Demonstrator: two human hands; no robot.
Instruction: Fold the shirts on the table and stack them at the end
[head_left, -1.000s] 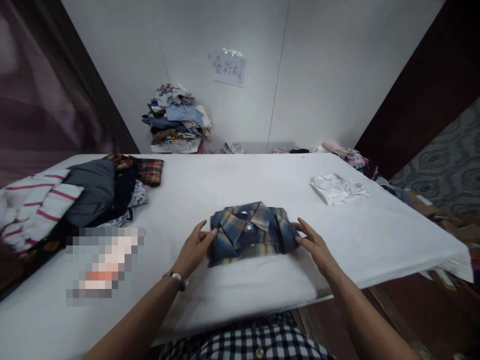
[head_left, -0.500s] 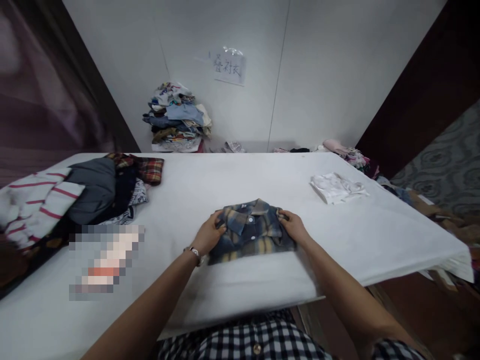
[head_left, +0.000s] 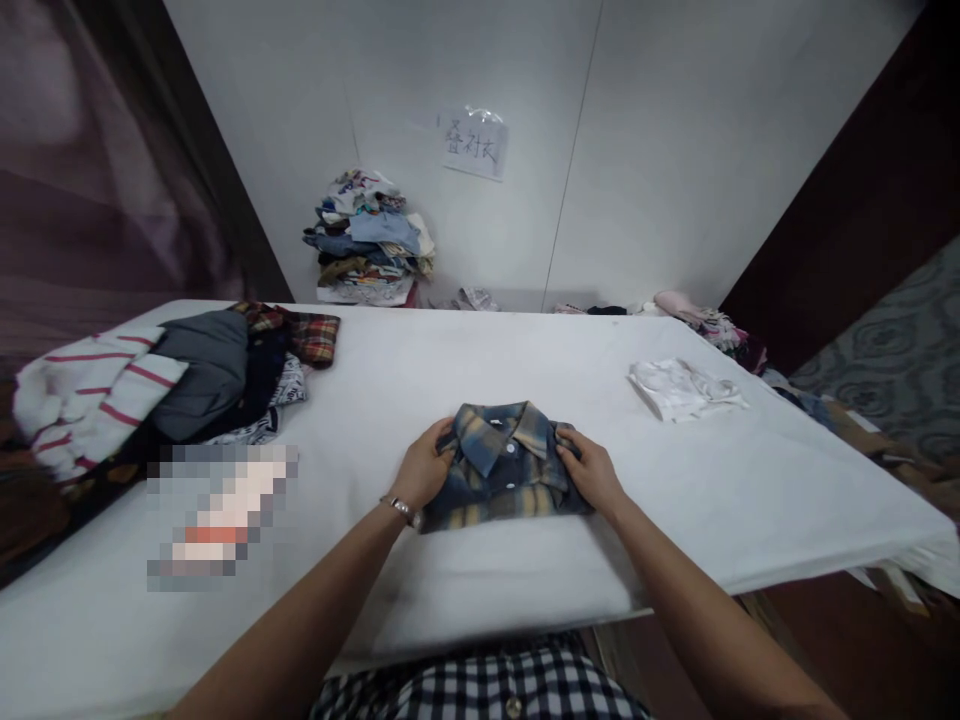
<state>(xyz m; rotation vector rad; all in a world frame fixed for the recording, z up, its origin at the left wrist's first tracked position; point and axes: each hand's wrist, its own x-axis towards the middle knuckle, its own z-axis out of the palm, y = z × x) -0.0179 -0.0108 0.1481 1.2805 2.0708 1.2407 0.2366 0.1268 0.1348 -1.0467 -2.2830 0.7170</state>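
The folded plaid shirt (head_left: pixel 501 466) is gripped at its left edge by the left hand (head_left: pixel 424 472) and at its right edge by the right hand (head_left: pixel 592 470), on the white desk (head_left: pixel 465 360).

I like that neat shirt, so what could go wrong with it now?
The left hand and right hand grip only the sides of the folded plaid shirt, so its folds might sag open if lifted. It also lies near the front edge of the white table, so a pull toward the person might slide it off.
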